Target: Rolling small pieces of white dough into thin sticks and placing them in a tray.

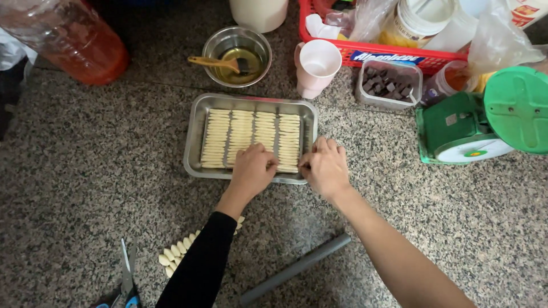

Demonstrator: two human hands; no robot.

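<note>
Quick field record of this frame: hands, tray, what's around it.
left hand: over near rows in tray, fingers curled
right hand: at tray's near right corner
tray: steel, rectangular, holds rows of pale dough pieces
loose pieces: row on counter by left sleeve
behind tray: bowl with brush, pink cup
right: green scale
</note>
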